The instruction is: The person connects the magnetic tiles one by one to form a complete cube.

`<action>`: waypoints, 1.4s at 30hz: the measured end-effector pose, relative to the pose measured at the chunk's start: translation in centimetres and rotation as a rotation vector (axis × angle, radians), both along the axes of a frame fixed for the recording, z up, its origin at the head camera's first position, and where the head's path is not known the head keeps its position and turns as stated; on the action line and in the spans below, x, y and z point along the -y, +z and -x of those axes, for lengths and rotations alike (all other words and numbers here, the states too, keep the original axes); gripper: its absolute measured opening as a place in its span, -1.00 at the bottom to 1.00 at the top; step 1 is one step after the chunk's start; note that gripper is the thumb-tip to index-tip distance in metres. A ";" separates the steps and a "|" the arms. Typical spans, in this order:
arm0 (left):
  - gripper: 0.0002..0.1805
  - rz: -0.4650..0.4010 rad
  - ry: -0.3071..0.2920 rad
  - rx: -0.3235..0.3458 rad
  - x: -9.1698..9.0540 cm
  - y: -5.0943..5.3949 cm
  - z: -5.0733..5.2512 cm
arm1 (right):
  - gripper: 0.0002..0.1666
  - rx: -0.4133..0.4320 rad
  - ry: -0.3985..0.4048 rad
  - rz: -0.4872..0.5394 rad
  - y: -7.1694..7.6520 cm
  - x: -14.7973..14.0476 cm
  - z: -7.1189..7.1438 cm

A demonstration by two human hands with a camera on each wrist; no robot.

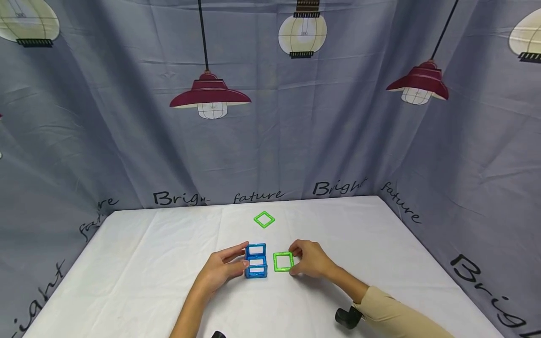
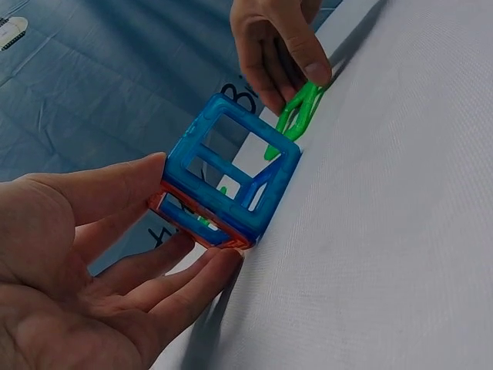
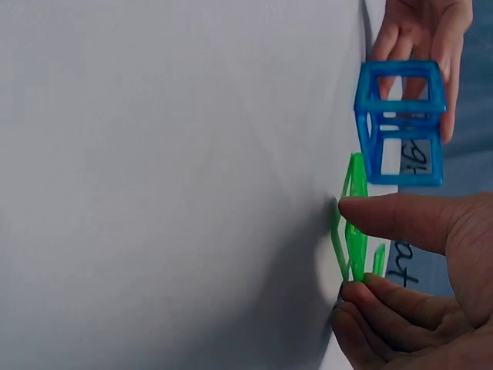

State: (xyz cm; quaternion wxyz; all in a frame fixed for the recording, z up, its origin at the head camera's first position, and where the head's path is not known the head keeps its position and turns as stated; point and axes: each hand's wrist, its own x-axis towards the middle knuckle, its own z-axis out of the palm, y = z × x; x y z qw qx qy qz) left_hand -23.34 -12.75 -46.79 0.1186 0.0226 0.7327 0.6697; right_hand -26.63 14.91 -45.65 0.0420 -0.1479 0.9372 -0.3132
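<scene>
Left hand (image 1: 219,269) is gripping the blue frame (image 1: 256,265) at its right; right hand (image 1: 312,259) is pinching the green square (image 1: 283,269) at its left, seemingly aligning, probably needing the gap narrowed.

1. Across the back of the grey-blue curtain (image 1: 262,155) runs black script: "Brig" (image 1: 179,199), tail lost in a fold, then "fature" (image 1: 259,197), then "Brigh", creasing at its end!
2. Right side: "fature" again, then a big "Brig", cut off by the edge.
3. Left side: "re" past a fold, and "ight" lower down.
</scene>
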 end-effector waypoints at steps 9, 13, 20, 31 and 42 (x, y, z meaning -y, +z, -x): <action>-0.33 -0.009 -0.005 0.005 0.1 0.1 0.0 | -0.42 0.001 0.040 -0.003 0.0 1.5 0.0; -0.32 -0.015 -0.009 0.001 0.2 0.2 0.1 | -0.42 0.007 0.043 0.006 0.0 1.8 -0.1; -0.33 -0.027 -0.016 -0.002 0.2 0.2 0.1 | -0.42 0.004 0.028 0.013 0.2 2.2 -0.3; -0.32 -0.012 -0.012 -0.010 0.3 0.2 0.0 | -0.38 0.004 0.045 0.105 1.9 2.4 -0.7; -0.34 -0.019 -0.013 -0.010 0.3 -0.2 0.1 | -0.37 0.038 0.105 0.163 2.8 2.7 -0.7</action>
